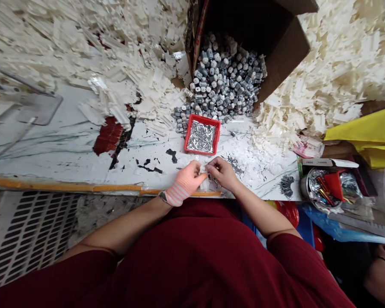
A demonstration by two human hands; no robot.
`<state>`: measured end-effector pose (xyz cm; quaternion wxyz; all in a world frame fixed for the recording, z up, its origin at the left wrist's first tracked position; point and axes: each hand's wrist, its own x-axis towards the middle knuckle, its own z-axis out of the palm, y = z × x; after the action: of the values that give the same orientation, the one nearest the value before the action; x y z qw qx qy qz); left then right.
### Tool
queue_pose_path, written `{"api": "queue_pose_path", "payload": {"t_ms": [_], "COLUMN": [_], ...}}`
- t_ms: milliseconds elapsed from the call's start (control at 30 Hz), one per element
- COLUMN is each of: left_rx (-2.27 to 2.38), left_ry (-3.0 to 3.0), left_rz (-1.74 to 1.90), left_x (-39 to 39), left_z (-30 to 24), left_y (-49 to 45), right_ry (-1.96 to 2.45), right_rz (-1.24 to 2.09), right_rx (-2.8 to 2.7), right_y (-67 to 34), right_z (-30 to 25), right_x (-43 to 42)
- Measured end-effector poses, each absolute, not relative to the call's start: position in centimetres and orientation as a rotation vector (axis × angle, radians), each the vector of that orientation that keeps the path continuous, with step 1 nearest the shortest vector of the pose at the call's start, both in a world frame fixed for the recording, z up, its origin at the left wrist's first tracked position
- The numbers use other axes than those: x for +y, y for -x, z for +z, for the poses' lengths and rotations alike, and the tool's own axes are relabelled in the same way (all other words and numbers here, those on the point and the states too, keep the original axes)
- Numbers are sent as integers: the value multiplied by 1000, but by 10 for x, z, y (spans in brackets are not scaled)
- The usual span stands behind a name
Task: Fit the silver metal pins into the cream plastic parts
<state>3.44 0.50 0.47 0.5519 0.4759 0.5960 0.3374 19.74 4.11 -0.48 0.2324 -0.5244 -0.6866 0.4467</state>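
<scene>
The gloved left hand (183,183) grasps a white plastic piece (205,185); at its two o'clock, the right hand's (223,173) grip I cannot tell. Twelve o'clock: red tray (217,137), metal pins (201,136) inside.

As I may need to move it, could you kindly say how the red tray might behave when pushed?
The red tray likely stays stiff, given its straight walls. Its metallic-looking pins probably add weight; lying loose, they might spill if tilted.

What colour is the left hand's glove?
The glove is pinkish orange with greyish cuff stripes; head view.
</scene>
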Motion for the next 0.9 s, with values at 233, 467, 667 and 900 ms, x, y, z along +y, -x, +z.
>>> {"api": "queue_pose_path", "payload": {"t_ms": [233, 467, 667, 900], "left_rx": [1161, 1123, 1128, 1210], "left_ry": [-768, -597, -436, -422], "left_rz": [766, 824, 964, 1032], "left_x": [12, 18, 26, 21], "left_z": [-21, -20, -4, 2], "left_y": [-33, -37, -46, -46], "right_ry": [1952, 1680, 1371, 1412], "right_rz": [263, 723, 1033, 1006], "right_rx": [-2146, -1898, -1741, -1655], "right_y": [-247, -228, -195, -187], "right_z": [-7, -6, -4, 1], "right_x": [155, 112, 47, 38]}}
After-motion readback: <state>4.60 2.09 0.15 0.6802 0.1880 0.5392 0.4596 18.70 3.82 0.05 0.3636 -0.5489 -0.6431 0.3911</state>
